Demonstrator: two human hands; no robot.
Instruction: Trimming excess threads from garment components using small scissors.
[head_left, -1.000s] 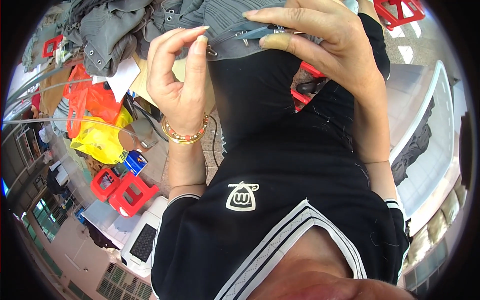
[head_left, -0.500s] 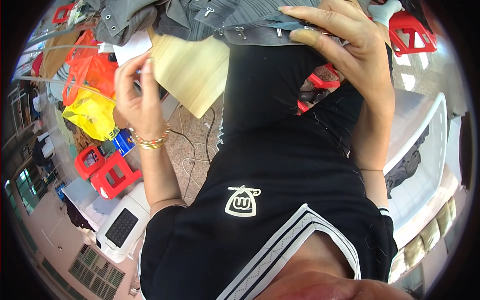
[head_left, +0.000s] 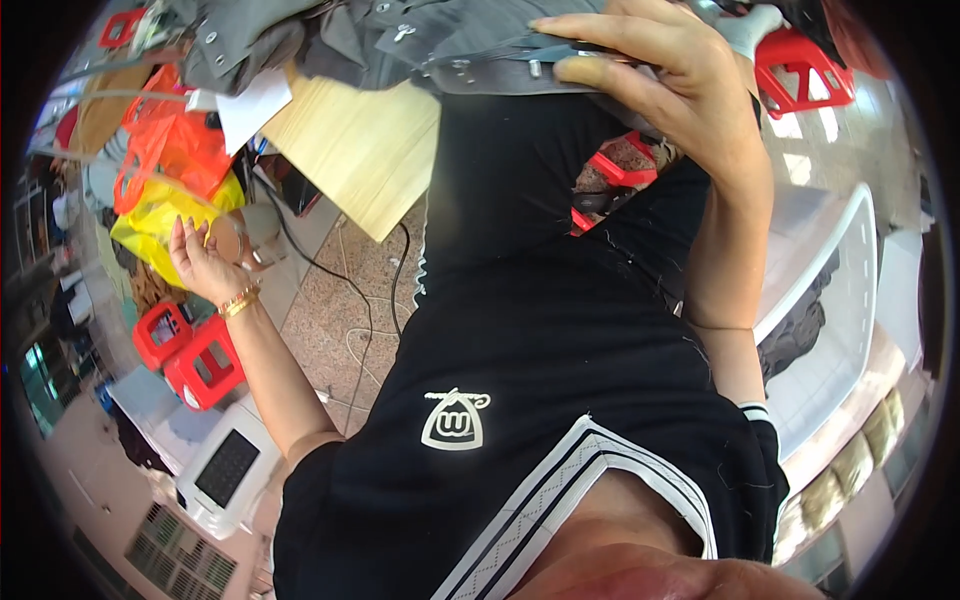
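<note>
A dark grey garment (head_left: 350, 45) with metal eyelets and small metal hooks lies across my lap at the top of the view. Over its edge, my right hand (head_left: 660, 75) grips slim thread snips (head_left: 500, 57) between thumb and fingers, the blades pointing left across the cloth. Part of the snips is hidden by the hand. My left hand (head_left: 205, 262) is out to the left, off the garment, in front of a yellow plastic bag (head_left: 155, 225). Its fingers are loosely bent with the tips apart, and I see nothing in them.
A pale wooden board (head_left: 365, 150) juts out left of my lap, with dark cables (head_left: 330, 270) beneath. Red stools (head_left: 205, 365) stand at left, another red stool (head_left: 805, 75) at upper right. A red bag (head_left: 175, 130) lies left; a white bin (head_left: 855, 330) with dark cloth stands right.
My left hand has swung outward to the left and down, away from the board, and its fingers have loosened. My right hand keeps the snips over the garment.
</note>
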